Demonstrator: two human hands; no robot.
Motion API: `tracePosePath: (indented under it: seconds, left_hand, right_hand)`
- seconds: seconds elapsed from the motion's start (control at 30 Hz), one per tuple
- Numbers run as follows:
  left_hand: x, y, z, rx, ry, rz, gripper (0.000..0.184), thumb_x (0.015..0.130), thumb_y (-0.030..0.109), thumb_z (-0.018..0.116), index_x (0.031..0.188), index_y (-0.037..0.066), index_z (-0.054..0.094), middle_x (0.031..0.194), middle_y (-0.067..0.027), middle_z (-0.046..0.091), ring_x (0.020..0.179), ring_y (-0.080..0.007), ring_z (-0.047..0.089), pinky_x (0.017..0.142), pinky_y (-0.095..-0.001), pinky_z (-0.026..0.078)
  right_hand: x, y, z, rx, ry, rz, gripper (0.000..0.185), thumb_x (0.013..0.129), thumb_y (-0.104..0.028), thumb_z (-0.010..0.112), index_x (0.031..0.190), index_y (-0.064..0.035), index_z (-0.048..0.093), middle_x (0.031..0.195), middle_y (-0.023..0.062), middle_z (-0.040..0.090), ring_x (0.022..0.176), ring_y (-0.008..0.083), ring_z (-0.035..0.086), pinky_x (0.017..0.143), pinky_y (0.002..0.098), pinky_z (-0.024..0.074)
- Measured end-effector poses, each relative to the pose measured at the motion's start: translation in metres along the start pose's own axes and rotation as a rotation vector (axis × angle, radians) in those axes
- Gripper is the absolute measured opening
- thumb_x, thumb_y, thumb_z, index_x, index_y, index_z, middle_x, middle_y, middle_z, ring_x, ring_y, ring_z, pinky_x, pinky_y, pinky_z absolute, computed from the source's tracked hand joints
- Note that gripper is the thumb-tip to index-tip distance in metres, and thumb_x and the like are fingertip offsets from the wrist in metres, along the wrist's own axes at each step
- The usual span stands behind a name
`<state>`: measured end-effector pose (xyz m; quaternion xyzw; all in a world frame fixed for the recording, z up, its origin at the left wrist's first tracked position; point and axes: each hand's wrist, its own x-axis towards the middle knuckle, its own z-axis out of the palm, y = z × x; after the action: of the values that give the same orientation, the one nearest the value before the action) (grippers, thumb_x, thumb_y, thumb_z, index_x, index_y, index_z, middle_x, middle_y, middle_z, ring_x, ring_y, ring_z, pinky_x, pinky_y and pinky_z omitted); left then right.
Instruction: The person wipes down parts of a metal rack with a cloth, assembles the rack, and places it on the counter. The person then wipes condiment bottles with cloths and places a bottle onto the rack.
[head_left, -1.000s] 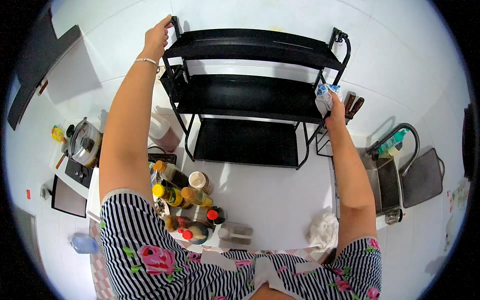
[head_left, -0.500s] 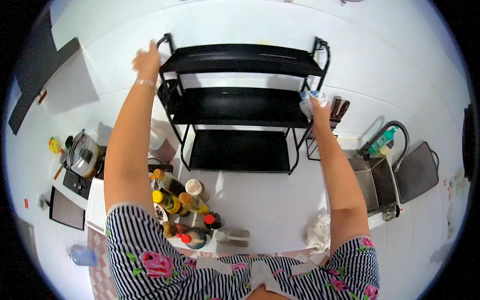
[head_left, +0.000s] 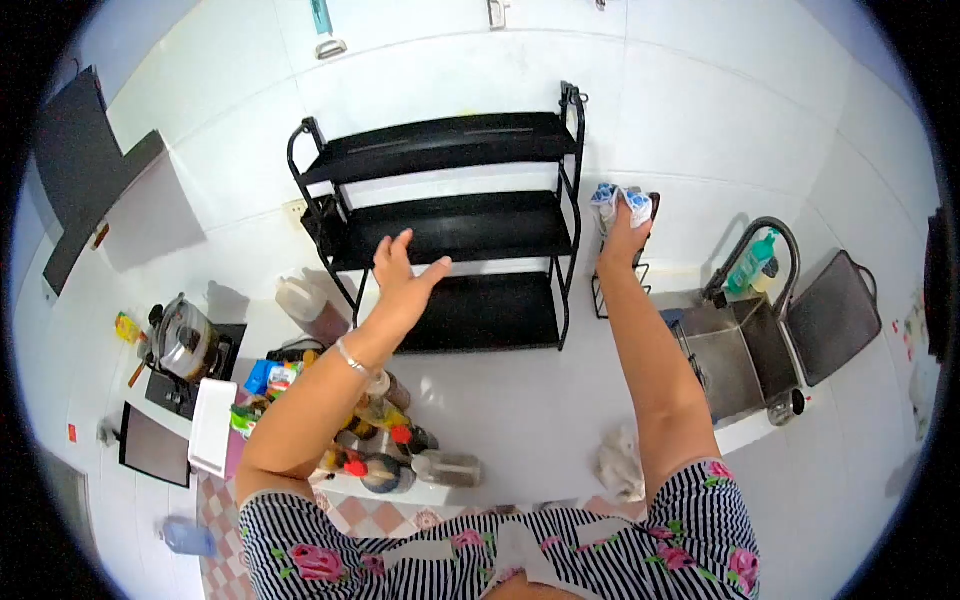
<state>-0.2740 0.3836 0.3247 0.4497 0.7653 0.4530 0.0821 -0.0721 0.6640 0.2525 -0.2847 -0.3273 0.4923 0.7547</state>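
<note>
Right hand (head_left: 626, 240) clamped on a crumpled blue-and-white wad (head_left: 608, 206); left hand (head_left: 405, 288) empty, fingers spread. Three-tier black rack (head_left: 500, 225) stands on the white counter (head_left: 530, 410), left of the wad — long axis side to side — with the left hand overlapping its shelves in view, contact unclear.

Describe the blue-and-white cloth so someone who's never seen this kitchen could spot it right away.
Find the black three-tier rack against the white wall. Just to its right, at about middle-shelf height, the right hand holds the bunched blue-and-white cloth. Its blue pattern sets it apart from the plain whitish bundle on the counter below.
</note>
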Motion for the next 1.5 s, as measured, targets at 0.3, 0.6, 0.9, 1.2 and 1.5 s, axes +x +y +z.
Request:
tracePosePath:
  seconds: [0.3, 0.6, 0.9, 1.2, 1.5]
  left_hand:
    - [-0.152, 0.059, -0.065, -0.317, 0.128, 0.053, 0.061, 0.087, 0.026, 0.052, 0.141, 0.010, 0.029, 0.147, -0.0091, 0.024, 0.138, -0.0248, 0.018, 0.111, -0.0446, 0.009]
    - [-0.291, -0.001, -0.022, -0.403, 0.560, -0.156, 0.059, 0.087, 0.020, 0.055, 0.139, 0.007, 0.031, 0.145, -0.0088, 0.028, 0.136, -0.0233, 0.022, 0.110, -0.0435, 0.015]
    - [-0.415, -0.053, 0.020, -0.213, 0.693, -0.572, 0.049, 0.088, 0.017, 0.055, 0.134, 0.010, 0.037, 0.135, -0.0079, 0.038, 0.128, -0.0221, 0.032, 0.104, -0.0404, 0.027]
    - [-0.426, -0.046, 0.060, -0.233, 0.338, -0.634, 0.036, 0.087, 0.018, 0.060, 0.120, 0.008, 0.051, 0.119, -0.0072, 0.048, 0.108, -0.0201, 0.049, 0.086, -0.0348, 0.044]
    - [-0.362, -0.048, 0.088, -0.573, 0.073, -0.641, 0.048, 0.089, 0.023, 0.059, 0.130, 0.003, 0.045, 0.116, -0.0130, 0.054, 0.107, -0.0196, 0.051, 0.090, -0.0326, 0.043]
  right_hand:
    - [-0.036, 0.004, -0.071, -0.731, -0.435, -0.352, 0.066, 0.078, -0.012, 0.064, 0.134, 0.0036, 0.033, 0.127, 0.0225, 0.044, 0.120, 0.0334, 0.042, 0.103, 0.0394, 0.0315]
    - [-0.069, 0.087, -0.147, -1.366, -0.813, -0.242, 0.059, 0.080, -0.015, 0.059, 0.134, -0.0033, 0.039, 0.131, 0.0183, 0.045, 0.122, 0.0358, 0.041, 0.103, 0.0438, 0.0320]
    - [-0.140, -0.024, -0.193, -0.685, -0.745, 0.223, 0.037, 0.086, -0.020, 0.055, 0.114, 0.0039, 0.052, 0.101, 0.0140, 0.061, 0.091, 0.0219, 0.058, 0.082, 0.0303, 0.0442]
    - [-0.161, -0.049, -0.240, -0.849, -0.997, 0.100, 0.025, 0.090, -0.019, 0.047, 0.098, 0.0035, 0.056, 0.087, 0.0162, 0.062, 0.080, 0.0278, 0.060, 0.074, 0.0360, 0.0454]
    - [-0.146, -0.066, -0.302, -0.787, -0.908, 0.160, 0.020, 0.086, -0.013, 0.051, 0.093, 0.0046, 0.056, 0.078, 0.0139, 0.060, 0.071, 0.0247, 0.059, 0.067, 0.0330, 0.0450]
